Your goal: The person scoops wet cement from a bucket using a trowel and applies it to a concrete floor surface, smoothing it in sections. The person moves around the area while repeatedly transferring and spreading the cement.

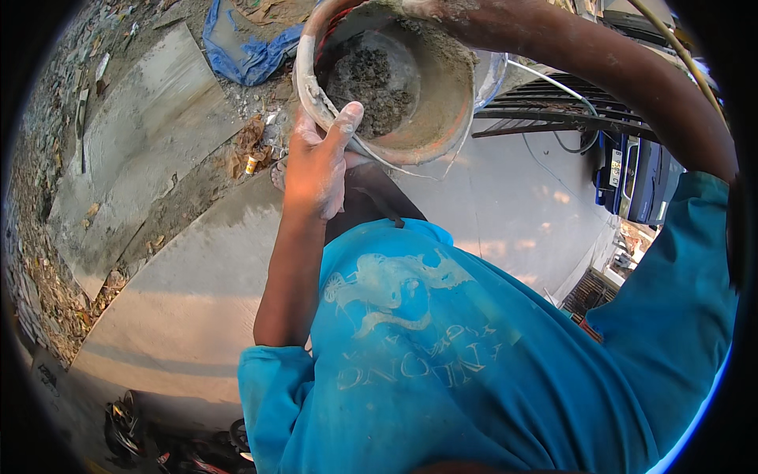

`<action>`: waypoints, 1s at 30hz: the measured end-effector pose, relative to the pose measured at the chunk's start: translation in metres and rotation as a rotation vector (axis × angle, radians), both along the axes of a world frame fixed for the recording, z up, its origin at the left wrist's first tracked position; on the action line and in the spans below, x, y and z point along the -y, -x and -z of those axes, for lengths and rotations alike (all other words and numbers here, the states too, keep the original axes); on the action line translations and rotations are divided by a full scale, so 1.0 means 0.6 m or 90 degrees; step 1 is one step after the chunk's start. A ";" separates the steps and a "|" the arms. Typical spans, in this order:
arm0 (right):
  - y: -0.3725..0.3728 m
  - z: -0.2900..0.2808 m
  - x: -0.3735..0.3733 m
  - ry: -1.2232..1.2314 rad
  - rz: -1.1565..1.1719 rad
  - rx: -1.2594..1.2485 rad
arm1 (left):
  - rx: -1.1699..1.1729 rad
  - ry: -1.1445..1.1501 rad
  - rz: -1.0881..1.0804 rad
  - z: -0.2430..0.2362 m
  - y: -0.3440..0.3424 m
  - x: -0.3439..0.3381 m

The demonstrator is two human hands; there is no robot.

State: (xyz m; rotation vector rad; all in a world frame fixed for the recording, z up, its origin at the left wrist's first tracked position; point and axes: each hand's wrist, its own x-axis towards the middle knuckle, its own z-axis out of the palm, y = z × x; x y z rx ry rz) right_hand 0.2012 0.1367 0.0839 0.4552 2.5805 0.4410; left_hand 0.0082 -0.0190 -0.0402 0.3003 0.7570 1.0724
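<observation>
A mortar-smeared bucket [306, 75] is tilted so that its mouth faces me at the top of the head view. Wet grey mortar [369, 83] lies in its bottom and clings to the inner wall. My left hand [316, 162], dusted with grey, grips the near-left rim with the thumb over the edge. My right arm reaches across above the bucket, and my right hand [430, 9], coated in mortar, is closed at the far rim. Its fingers are partly cut off by the picture's top edge. A thin wire handle [395, 167] hangs below the rim.
A grey, mortar-stained board [142, 134] lies on rubble at the left. Crumpled blue plastic sheeting [245, 59] is beside the bucket. Dark metal bars [568, 107] and a blue vehicle [651, 182] are at right. Motorbikes [126, 426] stand at lower left by the concrete floor [189, 292].
</observation>
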 end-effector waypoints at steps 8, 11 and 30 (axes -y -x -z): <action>-0.038 0.044 0.033 0.452 0.825 0.266 | 0.045 0.036 -0.120 -0.011 -0.047 0.032; -0.033 0.045 0.057 0.675 1.147 0.243 | 0.015 0.035 -0.110 0.006 -0.049 0.038; 0.019 -0.064 0.043 0.155 0.413 0.142 | -0.025 0.037 -0.029 -0.012 -0.039 0.015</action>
